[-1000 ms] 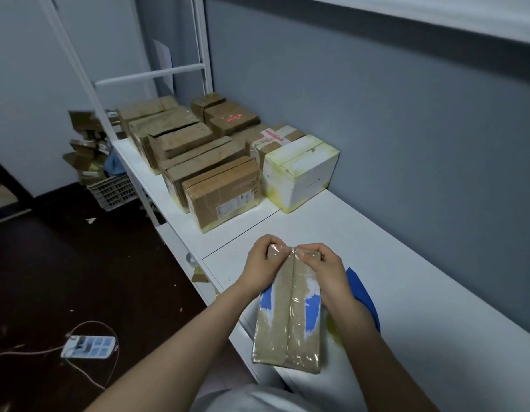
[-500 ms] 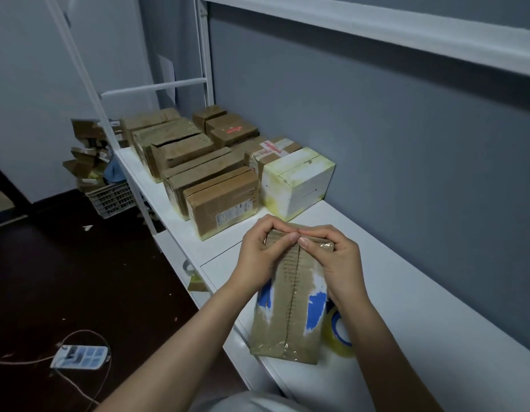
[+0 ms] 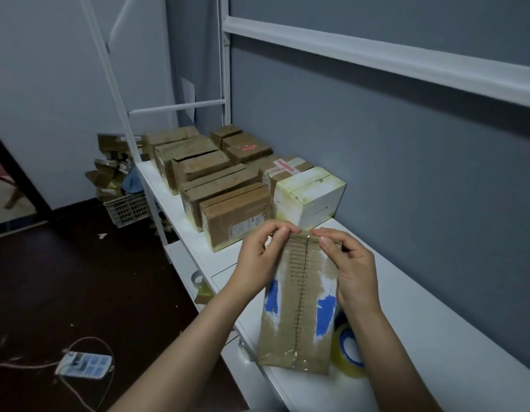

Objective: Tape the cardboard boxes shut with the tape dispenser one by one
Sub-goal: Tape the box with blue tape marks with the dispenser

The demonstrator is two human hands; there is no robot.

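Note:
A flat brown cardboard box (image 3: 299,307) with blue and white patches lies on the white table (image 3: 436,337) in front of me, clear tape running along its middle seam. My left hand (image 3: 258,257) pinches the box's far left corner. My right hand (image 3: 350,263) pinches the far right corner, where clear tape wraps over the edge. A roll of clear tape (image 3: 350,352) with a blue core lies on the table just right of the box, partly hidden by my right forearm.
Several brown cardboard boxes (image 3: 228,203) and a white box (image 3: 311,194) stand in rows at the table's far left end. A grey wall runs along the right. On the dark floor lie a power strip (image 3: 82,364) with cable and a basket (image 3: 127,208) of cardboard scraps.
Both hands slid apart from the box's middle seam toward its far corners. The view tilted up and the box's far end rose slightly.

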